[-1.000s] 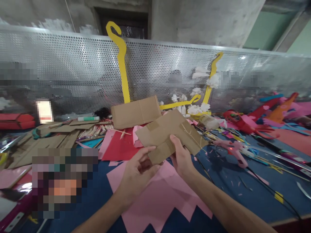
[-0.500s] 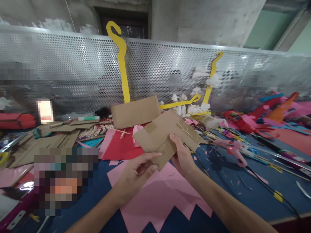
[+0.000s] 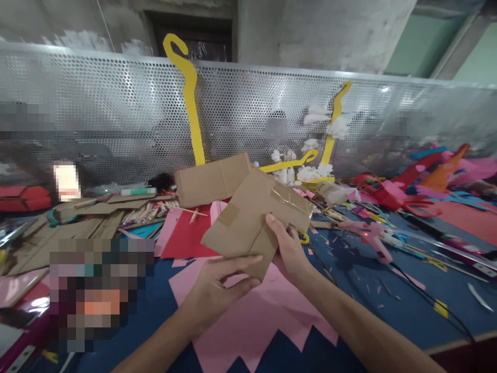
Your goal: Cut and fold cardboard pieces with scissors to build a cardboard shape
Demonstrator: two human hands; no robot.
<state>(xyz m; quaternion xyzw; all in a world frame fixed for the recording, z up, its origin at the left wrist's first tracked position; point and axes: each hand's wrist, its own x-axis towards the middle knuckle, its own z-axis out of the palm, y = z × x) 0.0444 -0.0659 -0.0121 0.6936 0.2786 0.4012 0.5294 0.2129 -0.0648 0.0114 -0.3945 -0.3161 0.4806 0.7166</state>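
A flat piece of brown cardboard point(image 3: 252, 207) with strips of clear and brown tape is held up in front of me, tilted. My left hand point(image 3: 221, 285) pinches its lower corner between thumb and fingers. On the right edge, my right hand point(image 3: 287, 248) grips it with the thumb on the front; the other fingers are hidden behind. Beneath both hands lies pink paper point(image 3: 256, 316) with a zigzag lower edge. Behind the held piece rests a brown cardboard box point(image 3: 212, 178), with a tall yellow hooked strip point(image 3: 191, 103) rising behind it.
A pink glue gun point(image 3: 368, 235) with a black cord lies on the blue table point(image 3: 349, 300) to the right. Cardboard scraps point(image 3: 66, 233) are piled at left. Red paper point(image 3: 190, 235) lies behind my left hand. A perforated metal panel point(image 3: 240, 114) stands behind everything.
The held cardboard has tilted to face me more, its left corner shifting left and down and its right corner moving in. Both hands still hold it. The view has turned slightly.
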